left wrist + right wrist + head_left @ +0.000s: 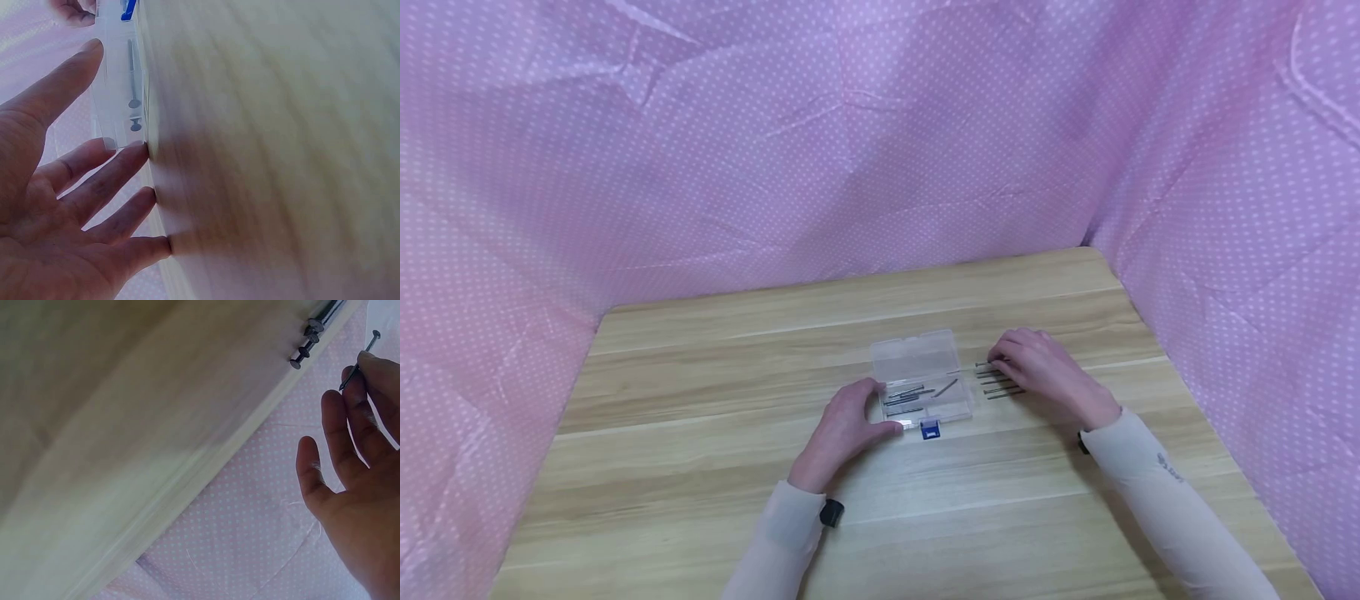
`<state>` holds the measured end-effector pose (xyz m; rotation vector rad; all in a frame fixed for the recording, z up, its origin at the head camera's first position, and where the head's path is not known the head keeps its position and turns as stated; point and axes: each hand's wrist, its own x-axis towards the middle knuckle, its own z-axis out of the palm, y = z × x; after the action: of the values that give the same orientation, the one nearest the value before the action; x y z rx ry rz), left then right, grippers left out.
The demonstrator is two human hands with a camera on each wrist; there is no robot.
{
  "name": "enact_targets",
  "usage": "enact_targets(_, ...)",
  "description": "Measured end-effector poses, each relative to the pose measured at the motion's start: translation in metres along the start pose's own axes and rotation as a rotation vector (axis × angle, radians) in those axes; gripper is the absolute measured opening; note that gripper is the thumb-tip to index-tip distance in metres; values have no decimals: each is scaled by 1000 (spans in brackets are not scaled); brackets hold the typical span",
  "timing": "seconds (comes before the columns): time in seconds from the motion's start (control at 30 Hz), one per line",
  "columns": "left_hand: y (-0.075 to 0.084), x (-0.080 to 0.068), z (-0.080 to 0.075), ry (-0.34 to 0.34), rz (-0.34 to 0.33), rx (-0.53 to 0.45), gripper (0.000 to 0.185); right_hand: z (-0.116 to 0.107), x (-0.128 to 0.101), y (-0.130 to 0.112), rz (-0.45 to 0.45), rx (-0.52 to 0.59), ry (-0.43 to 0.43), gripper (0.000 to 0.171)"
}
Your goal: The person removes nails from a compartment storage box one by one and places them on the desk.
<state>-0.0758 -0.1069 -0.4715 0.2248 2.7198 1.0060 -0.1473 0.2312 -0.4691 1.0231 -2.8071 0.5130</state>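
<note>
From the head camera, a clear plastic box [922, 379] lies open near the middle of the wooden table [700, 433], its lid folded back toward the far side and a blue latch [930, 430] at its near edge. The left hand [847, 425] rests against the box's left end, thumb along the near edge and fingers at the far corner, loosely spread rather than curled round it. Inside the box lie several dark nails [910, 394], about five, though they overlap too much for a sure count. Just to the right of the box, a row of loose nails [1000, 385] lies on the table, roughly four or five showing, with the right hand [1041, 367] laid over their far ends, fingers bent down onto them. In the left wrist view, the left hand [69, 206] is wide open, fingers straight; the fingertips [139, 150] touch the table and the box's corner [119, 87], and two nail heads show through the box wall. In the right wrist view, the right hand [359, 481] pinches one nail [359, 360] between thumb and fingertip, the other fingers relaxed and fairly straight; four nail heads [306, 344] line up on the table beside it.
</note>
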Motion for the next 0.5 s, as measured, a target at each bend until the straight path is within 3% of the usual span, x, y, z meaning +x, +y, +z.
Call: enact_targets(0.5, -1, 1, 1, 8, 8, 7, 64, 1, 5, 2, 23, 21, -51, 8)
